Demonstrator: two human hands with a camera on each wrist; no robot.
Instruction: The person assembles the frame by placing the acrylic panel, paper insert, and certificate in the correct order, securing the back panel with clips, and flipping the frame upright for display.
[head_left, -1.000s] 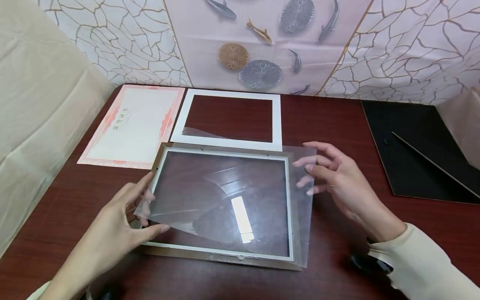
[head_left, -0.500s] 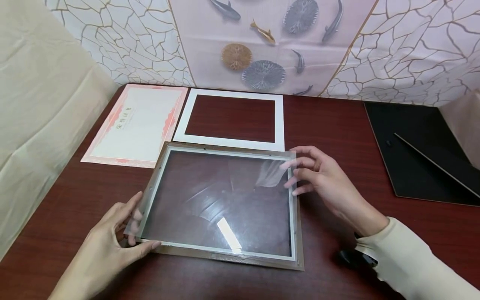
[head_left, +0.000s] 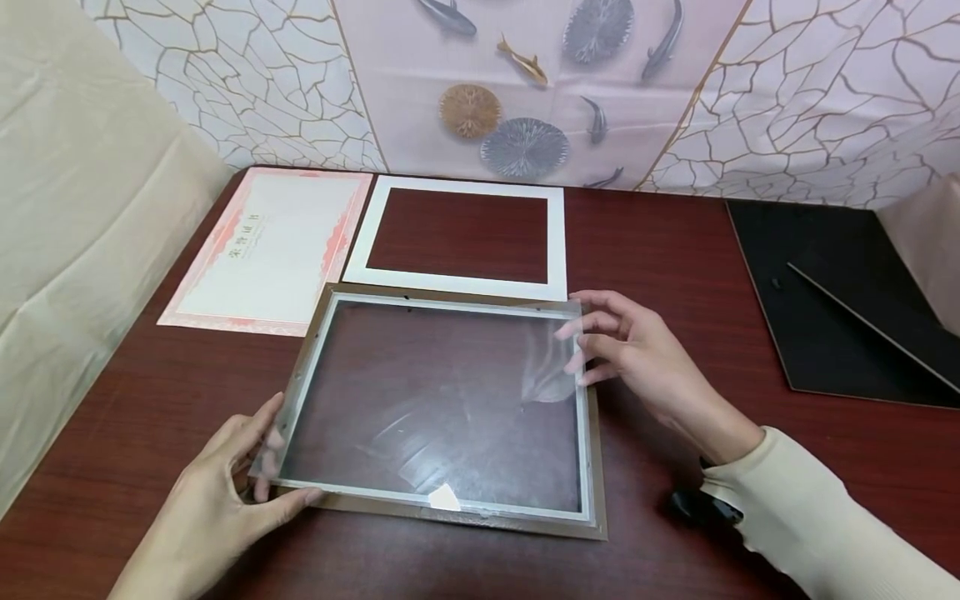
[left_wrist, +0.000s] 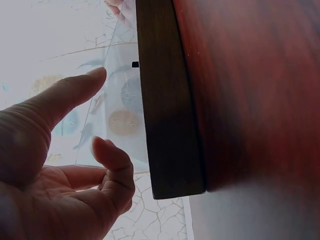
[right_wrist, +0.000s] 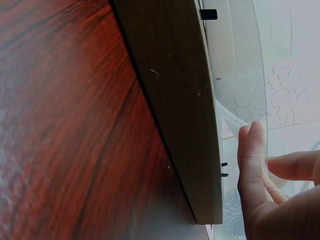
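Note:
A clear plastic sheet [head_left: 450,367] lies over a brown picture frame [head_left: 597,454], which has a pale inner rim. My left hand [head_left: 210,508] holds the sheet's near-left corner; its fingers show through the plastic, and the thumb reaches the frame's near edge. At the far right, my right hand [head_left: 637,358] pinches the sheet's edge between thumb and fingers. The right wrist view has the sheet [right_wrist: 240,60] bent up above the frame's side [right_wrist: 175,110]. In the left wrist view, the sheet's corner stands out past the frame [left_wrist: 170,125] among the fingers.
Behind the frame lies a white mat board [head_left: 557,242] with a rectangular opening. To its left is a pink-bordered certificate [head_left: 292,250]. A black backing board [head_left: 840,333] with a stand flap lies at right on the dark red table [head_left: 660,242]. Patterned cloth [head_left: 525,83] hangs behind.
The sheet has shifted left and toward me, so its right edge no longer overhangs the frame. Both hands moved left with it, the left also nearer. Over the last half second it shifted only slightly.

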